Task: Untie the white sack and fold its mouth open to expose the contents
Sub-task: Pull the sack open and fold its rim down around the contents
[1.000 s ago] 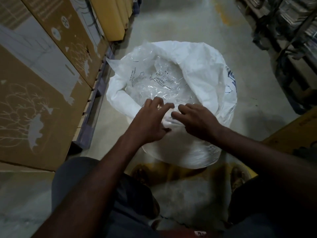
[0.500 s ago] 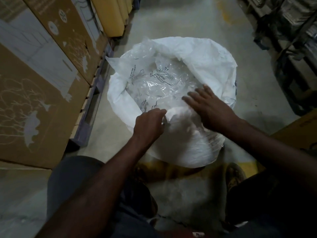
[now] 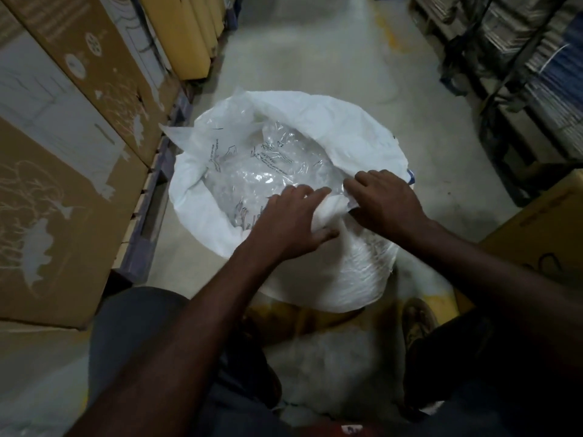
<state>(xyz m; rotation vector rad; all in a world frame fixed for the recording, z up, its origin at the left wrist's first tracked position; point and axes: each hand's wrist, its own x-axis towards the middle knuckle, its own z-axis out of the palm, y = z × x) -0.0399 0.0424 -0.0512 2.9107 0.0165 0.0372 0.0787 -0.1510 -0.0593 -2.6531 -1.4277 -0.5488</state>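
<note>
Both hands are working the near rim of the white sack (image 3: 331, 127), which is standing on the concrete floor (image 3: 299, 58) beside the cardboard boxes (image 3: 63, 152); the left hand (image 3: 290, 222) is curling over the fold while the right hand (image 3: 385, 203) is pinching the edge. The untying looks done, so next comes rolling this near lip outward. Crinkled clear plastic (image 3: 262, 165) with printed text is already showing inside.

Both hands cover the near rim of the white sack (image 3: 315, 127); print on its clear plastic liner (image 3: 252, 165) is too small to read.
</note>
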